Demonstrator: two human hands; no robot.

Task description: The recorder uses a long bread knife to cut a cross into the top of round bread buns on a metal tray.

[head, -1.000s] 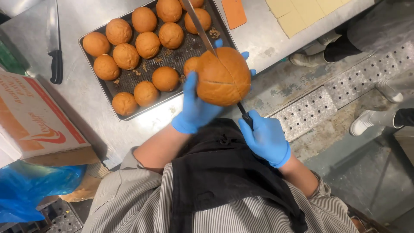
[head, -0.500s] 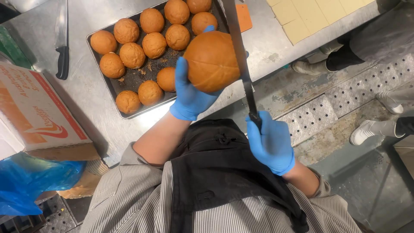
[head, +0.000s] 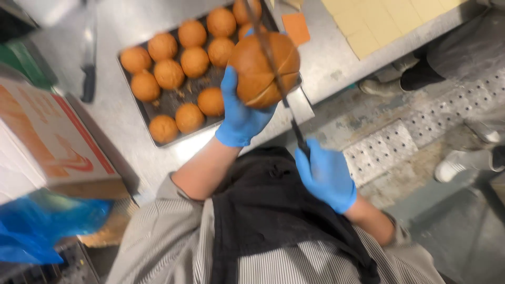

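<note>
I see the bun (head: pixel 264 69) held up over the near right corner of the tray (head: pixel 138 99), cupped in my left hand (head: pixel 239 113). Half a second ago the knife (head: pixel 273 68) stood beside it; now the blade lies across the crust, my right hand (head: pixel 325 176) closed on the handle, so slicing is beginning. I count about ten buns left on the tray, and one more knife (head: pixel 89 58) on the worktop (head: pixel 326 63).

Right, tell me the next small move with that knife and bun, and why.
Probably draw the long knife on through the round golden-brown bun in a level stroke. The blue-gloved left hand cups the bun above the metal baking tray, the blue-gloved right hand grips the handle, and a slit already shows across the bun's side, so the cut looks only partly done.
</note>
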